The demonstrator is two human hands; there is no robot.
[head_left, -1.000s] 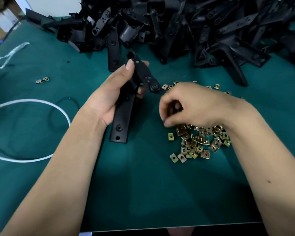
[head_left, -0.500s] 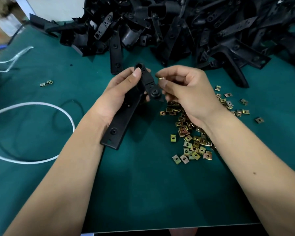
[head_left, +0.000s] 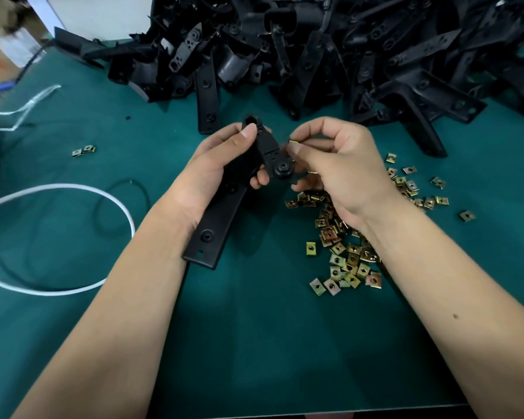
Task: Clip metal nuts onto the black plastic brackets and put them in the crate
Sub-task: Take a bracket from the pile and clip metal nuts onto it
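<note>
Black plastic bracket (head_left: 224,207) sits gripped in the left hand (head_left: 212,173), its long axis running from near-left up to far-right, round end pointing right. Right hand (head_left: 339,164) pinches a brass nut (head_left: 294,142) just beside that end, over the loose nuts (head_left: 345,255) on the green table (head_left: 270,343).

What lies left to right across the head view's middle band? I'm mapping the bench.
White cable → two stray nuts → left hand gripping black bracket → right hand pinching metal nut → lone nut.
</note>
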